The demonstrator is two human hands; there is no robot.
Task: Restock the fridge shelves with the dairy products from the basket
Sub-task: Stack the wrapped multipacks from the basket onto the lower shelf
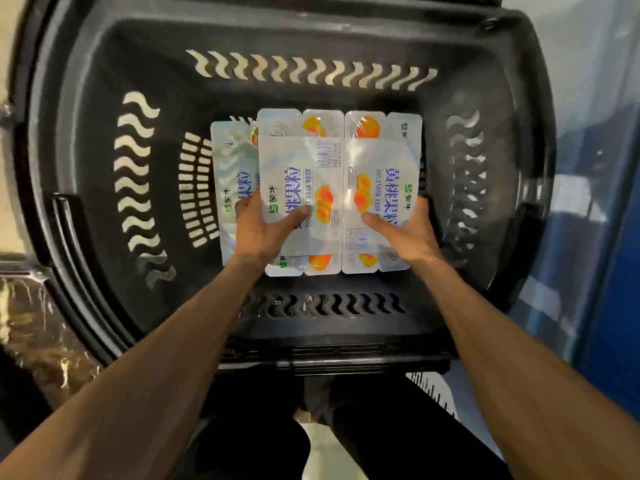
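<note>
I look straight down into a black plastic basket [104, 109]. Inside are white yogurt multipacks printed with yellow peach pictures. My left hand [263, 230] grips the left pack [301, 161], thumb across its top and fingers wrapped round its left edge. My right hand [405, 233] grips the right pack [381, 157] the same way, thumb on top and fingers round its right edge. The two packs lie side by side, touching. A third pack [232, 171] lies lower at the left, partly hidden under the left pack and my left hand.
The basket's walls have wavy slots and its near rim [332, 355] is just in front of my legs. A blue surface [609, 271] runs along the right. A dark reflective patch [38, 323] shows at the lower left.
</note>
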